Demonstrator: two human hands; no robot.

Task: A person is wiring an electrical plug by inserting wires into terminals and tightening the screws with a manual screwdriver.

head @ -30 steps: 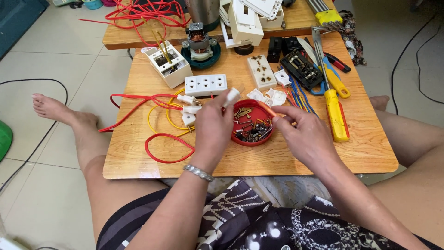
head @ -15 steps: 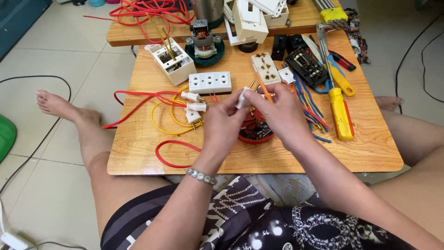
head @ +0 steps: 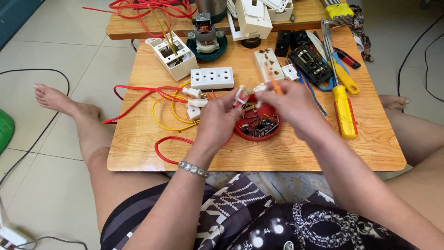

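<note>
The left hand (head: pixel 221 116) is pinching a small white plug part (head: pixel 241 96) w/ red on it, fingers curled tight round it, holding it up just above the wooden table (head: pixel 138 139). The right hand (head: pixel 290 105) is closing its fingers on a thin orange-handled tool (head: pixel 274 86), prob. a small screwdriver, tip pointing toward the plug part; whether it's actually touching the part can't be told. Another small white piece (head: pixel 259 87) is sitting btwn the two hands, at the right fingertips; can't tell which hand has it. Directly under both hands a red dish (head: pixel 259 127) is lying on the table, filled w/ small screws & metal bits. Just left of the left hand, white plugs (head: pixel 194 102) on red and yellow wires (head: pixel 162 109) are lying in loops, and a red wire loop (head: pixel 169 146) is curling near the left wrist, which is wearing a beaded bracelet (head: pixel 193 169). Beyond the left hand a white triple socket strip (head: pixel 212 78) is lying flat; further out, an open white box (head: pixel 175 56) w/ yellow sticks in it and a small motor (head: pixel 206 37) on a green base. Beyond the right hand, a cream socket plate (head: pixel 268 64) and a black opened unit (head: pixel 309 62). Right of the right hand, well clear, a big yellow-handled screwdriver (head: pixel 344 111) is lying lengthwise.
</note>
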